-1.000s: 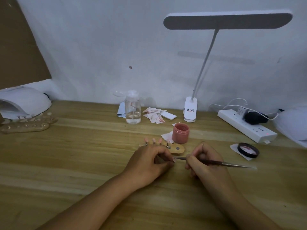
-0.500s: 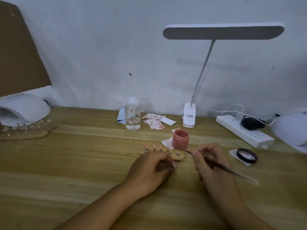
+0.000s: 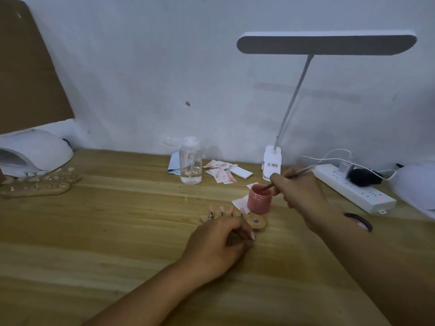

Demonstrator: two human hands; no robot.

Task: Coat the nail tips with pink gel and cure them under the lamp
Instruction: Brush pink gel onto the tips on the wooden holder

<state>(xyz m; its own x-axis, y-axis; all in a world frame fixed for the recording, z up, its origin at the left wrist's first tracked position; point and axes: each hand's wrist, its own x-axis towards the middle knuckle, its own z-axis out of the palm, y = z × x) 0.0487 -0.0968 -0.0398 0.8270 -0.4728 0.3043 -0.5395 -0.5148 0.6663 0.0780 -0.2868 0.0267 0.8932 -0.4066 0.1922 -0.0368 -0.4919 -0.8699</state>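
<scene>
Right hand (image 3: 300, 192) moved to pink gel jar (image 3: 259, 202), pinching dipped brush (image 3: 303, 171), left hand (image 3: 216, 245) gripping nail-tip holder (image 3: 258, 222)

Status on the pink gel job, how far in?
Done: the nail tips on the small wooden holder look pinkish, coats uncountable. In hand: right hand dips a thin metal-handled brush into the open pink gel jar; left hand sits at the holder, grip unclear. Left: curing; the holder is nowhere near the white dome lamp at far left.
</scene>
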